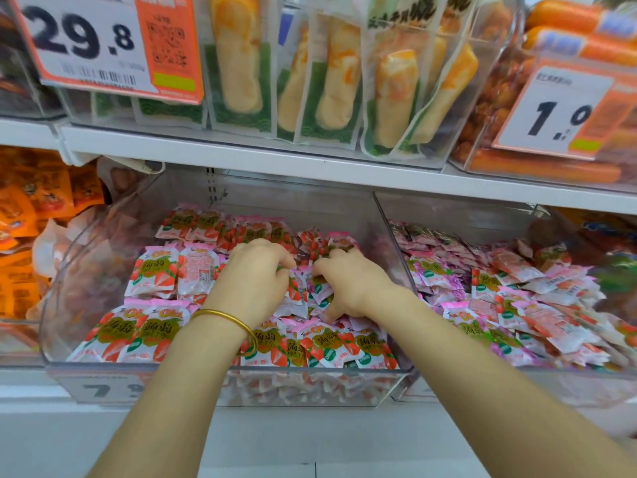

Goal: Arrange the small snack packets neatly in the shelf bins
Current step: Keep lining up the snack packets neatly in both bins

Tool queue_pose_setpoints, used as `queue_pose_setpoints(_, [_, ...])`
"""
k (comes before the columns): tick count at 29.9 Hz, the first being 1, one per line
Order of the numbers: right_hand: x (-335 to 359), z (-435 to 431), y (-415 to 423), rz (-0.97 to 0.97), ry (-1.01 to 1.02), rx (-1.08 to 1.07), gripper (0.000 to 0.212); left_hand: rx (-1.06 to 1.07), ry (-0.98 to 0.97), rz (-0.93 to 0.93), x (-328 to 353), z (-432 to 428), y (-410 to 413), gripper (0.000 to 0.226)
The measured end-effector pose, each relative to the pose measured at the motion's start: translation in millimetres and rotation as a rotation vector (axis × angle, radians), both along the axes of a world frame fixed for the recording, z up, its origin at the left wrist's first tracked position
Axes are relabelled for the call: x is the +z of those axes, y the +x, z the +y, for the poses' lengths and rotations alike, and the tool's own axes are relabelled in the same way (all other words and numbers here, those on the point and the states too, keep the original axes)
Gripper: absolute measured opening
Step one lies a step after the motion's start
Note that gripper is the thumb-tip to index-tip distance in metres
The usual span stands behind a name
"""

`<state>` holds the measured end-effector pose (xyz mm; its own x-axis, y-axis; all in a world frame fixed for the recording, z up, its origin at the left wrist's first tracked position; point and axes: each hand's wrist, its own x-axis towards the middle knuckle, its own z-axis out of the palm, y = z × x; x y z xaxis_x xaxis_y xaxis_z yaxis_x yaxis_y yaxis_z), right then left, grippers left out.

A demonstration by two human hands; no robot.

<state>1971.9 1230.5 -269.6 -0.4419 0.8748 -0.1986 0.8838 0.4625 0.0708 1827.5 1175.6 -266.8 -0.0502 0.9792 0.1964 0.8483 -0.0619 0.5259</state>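
Observation:
A clear plastic bin on the lower shelf holds several small pink-and-white snack packets printed with strawberries. Rows of them lie flat at the front, left and back; the middle is a loose jumble. My left hand, with a gold bangle on the wrist, reaches into the middle, its fingers curled over packets there. My right hand is beside it, fingers bent and pressed into the same jumble. Both hands cover the packets beneath them, and whether either actually grips one is hidden.
A second clear bin to the right holds a messy heap of similar pink packets. Orange packets fill the bin at far left. The shelf board hangs low overhead, carrying bins of long yellow snacks and price tags.

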Motion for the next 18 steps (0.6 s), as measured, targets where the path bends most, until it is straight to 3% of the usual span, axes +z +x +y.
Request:
queue_pose_setpoints(6, [0.1, -2.8, 5.3, 0.176, 0.113, -0.109, 0.037, 0.000, -0.011, -0.038, -0.2, -2.7, -0.2, 0.026])
queue_pose_setpoints(10, [3.9, 0.7, 4.5, 0.273, 0.121, -0.145, 0.025, 0.022, -0.003, -0.090, 2.4, -4.0, -0.1, 0.027])
queue_pose_setpoints(14, [17.0, 7.5, 6.0, 0.470, 0.214, -0.213, 0.023, 0.040, 0.006, -0.242, 7.6, -3.9, -0.8, 0.027])
queue_pose_setpoints(18, [36.6, 3.8, 13.8, 0.740, 0.165, -0.249, 0.013, 0.030, -0.029, -0.388, 10.4, -3.4, 1.9, 0.026])
